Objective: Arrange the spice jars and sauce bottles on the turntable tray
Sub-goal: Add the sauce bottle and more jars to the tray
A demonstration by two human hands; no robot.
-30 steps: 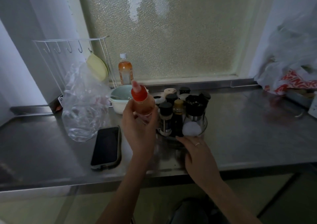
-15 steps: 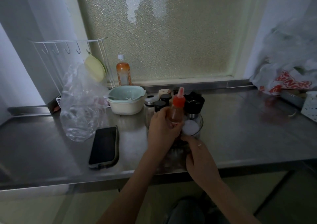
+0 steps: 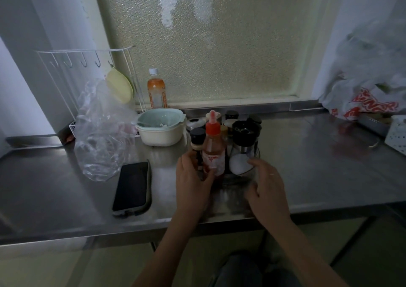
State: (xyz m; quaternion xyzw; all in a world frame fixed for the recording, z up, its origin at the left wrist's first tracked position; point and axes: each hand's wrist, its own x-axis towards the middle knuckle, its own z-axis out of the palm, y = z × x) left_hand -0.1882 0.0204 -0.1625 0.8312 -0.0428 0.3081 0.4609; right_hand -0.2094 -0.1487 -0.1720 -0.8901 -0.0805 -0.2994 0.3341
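Observation:
A red-capped sauce bottle [image 3: 213,152] stands upright at the front left of the clear turntable tray [image 3: 240,178], with my left hand [image 3: 192,179] wrapped around its lower part. Behind it crowd several dark-lidded spice jars [image 3: 243,133] and a jar of white powder [image 3: 238,163]. My right hand [image 3: 267,183] rests against the tray's front right rim, fingers curled on it, close to the white jar. The tray's base is mostly hidden by my hands.
A black phone [image 3: 131,188] lies left of my left hand. A crumpled clear plastic bag [image 3: 101,130], a pale bowl [image 3: 161,126] and an orange drink bottle [image 3: 156,91] stand behind. Plastic bags [image 3: 369,93] and a white container [image 3: 397,135] sit at the right. The steel counter's edge [image 3: 197,227] is near.
My left hand carried the red-capped bottle from mid-air left of the tray down and right, and it now stands on the tray's front. My right hand stayed at the tray's rim.

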